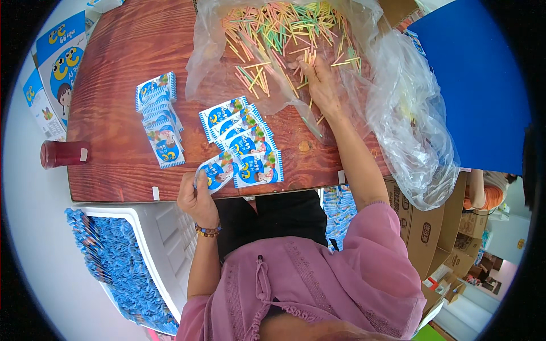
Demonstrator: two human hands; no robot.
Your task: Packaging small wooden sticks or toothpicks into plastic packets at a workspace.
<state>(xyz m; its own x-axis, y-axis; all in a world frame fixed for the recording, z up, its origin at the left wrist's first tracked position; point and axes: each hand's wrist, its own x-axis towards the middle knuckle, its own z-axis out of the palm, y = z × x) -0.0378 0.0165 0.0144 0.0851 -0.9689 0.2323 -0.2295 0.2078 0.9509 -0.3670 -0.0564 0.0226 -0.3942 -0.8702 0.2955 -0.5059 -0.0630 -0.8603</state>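
My left hand [196, 196] is closed at the table's front edge, pinching the corner of a blue and white packet [219, 170]. Beside that packet lie several more packets [250, 141], fanned and overlapping. A second overlapping row of packets [162, 122] lies further left. Over a clear plastic sheet at the far side, my right hand [319, 82] has its fingers bent round a few thin pastel sticks [309, 57]. Loose sticks [278, 25] in yellow, pink and green spread beyond it in a heap.
The wooden table [114, 68] carries a red cup or jar [65, 154] at its left edge. A foam box [136, 227] full of blue packets stands below left. Crumpled clear plastic [406, 108] hangs off the right side, near a blue panel [478, 79] and cardboard boxes [424, 227]. Another person's arm [476, 190] shows at far right.
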